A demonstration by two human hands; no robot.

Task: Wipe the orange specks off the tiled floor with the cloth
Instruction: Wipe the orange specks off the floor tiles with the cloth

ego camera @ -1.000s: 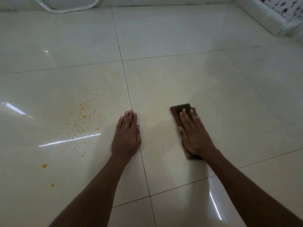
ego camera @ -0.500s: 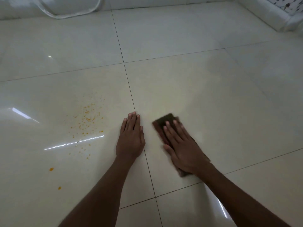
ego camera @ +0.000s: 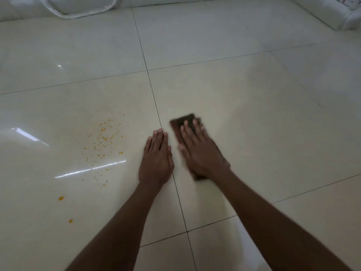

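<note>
1. Fingers (ego camera: 190, 132) of the right hand (ego camera: 201, 153) lie spread and flat on top of the cloth (ego camera: 182, 122), pressing it against the floor rather than curling around it.
2. Fingers of the left hand (ego camera: 156, 159) are straight and close together, palm down on bare tile, holding nothing.
3. Both hands sit side by side, just apart, with a dark grout line (ego camera: 156, 106) running between them and under the edge of the left palm.
4. Glossy cream tiles make up the floor (ego camera: 254, 114), which shows bright streaks of reflected light at the left.
5. Orange specks (ego camera: 103, 137) are scattered on the tile to the left of the left hand, well apart from the cloth; two larger orange spots (ego camera: 61, 198) lie nearer the camera, lower left.
6. At the top edge, a white wall base meets the floor, and a pale looped cord or tube (ego camera: 82, 14) lies against it at the upper left.
7. A white raised ledge (ego camera: 322, 14) crosses the upper right corner; what it belongs to cannot be told.
8. No containers are in view.
9. Most of the dark brown cloth is hidden under the right hand; only its far end and a bit near the wrist show.
10. Right hand and cloth are blurred, so their edges are hard to make out.
11. Both forearms are cut off by the bottom of the view.
</note>
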